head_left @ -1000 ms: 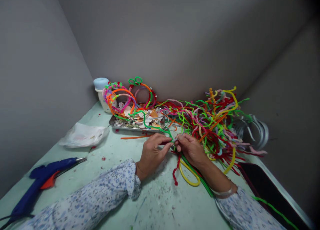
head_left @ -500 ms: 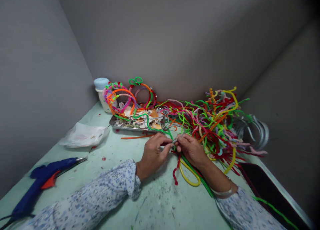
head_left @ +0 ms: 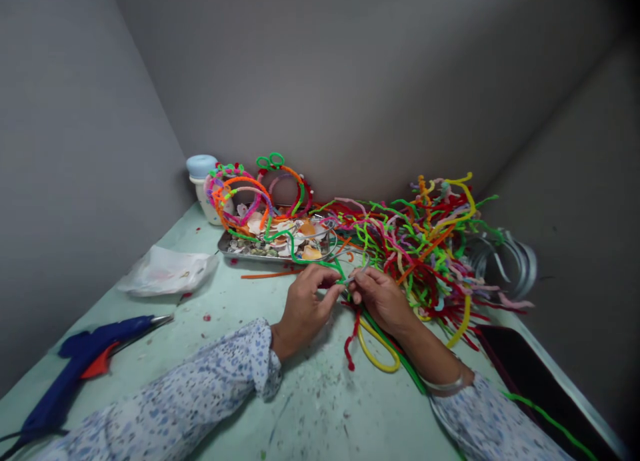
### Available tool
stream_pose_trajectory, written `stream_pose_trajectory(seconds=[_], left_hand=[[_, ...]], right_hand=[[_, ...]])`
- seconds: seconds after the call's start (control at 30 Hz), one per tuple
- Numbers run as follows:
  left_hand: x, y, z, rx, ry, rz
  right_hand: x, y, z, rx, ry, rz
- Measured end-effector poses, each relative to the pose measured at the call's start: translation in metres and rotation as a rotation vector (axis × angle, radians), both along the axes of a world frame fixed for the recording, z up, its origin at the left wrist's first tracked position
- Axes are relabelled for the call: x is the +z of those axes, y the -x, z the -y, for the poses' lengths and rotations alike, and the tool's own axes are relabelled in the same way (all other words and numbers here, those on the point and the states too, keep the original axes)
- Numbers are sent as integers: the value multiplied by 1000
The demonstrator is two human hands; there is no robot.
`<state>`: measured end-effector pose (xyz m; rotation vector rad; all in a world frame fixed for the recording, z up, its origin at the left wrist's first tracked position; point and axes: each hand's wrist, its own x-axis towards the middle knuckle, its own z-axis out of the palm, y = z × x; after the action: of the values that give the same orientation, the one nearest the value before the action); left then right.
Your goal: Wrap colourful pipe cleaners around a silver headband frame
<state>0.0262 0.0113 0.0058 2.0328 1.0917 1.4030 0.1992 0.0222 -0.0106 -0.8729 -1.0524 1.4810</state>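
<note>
My left hand and my right hand meet fingertip to fingertip over the middle of the table. Both pinch a thin grey wire, with a green pipe cleaner crossing it at the left fingertips. That green strand winds back left toward the tray. Beneath and beside my right hand lie a red pipe cleaner and a looped yellow one. The exact join between wire and green strand is partly hidden by my fingers.
Behind stands a metal tray of shells with pipe-cleaner hoops and a lidded cup. A tangled pipe-cleaner pile, wire coils and a dark phone-like slab are right. Left are a plastic bag and blue glue gun.
My left thumb and fingertips have shifted slightly on the work, and more of the green strand shows at them. The whole view has moved very little.
</note>
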Motion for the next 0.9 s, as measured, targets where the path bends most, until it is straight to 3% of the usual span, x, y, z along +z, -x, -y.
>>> stream_pose_trajectory(seconds=[0.67, 0.9], left_hand=[[1, 0, 1, -26, 70, -119], [-4, 0, -1, -23, 73, -61]], right_hand=[[-5, -2, -1, 32, -8, 22], [-3, 0, -2, 14, -11, -24]])
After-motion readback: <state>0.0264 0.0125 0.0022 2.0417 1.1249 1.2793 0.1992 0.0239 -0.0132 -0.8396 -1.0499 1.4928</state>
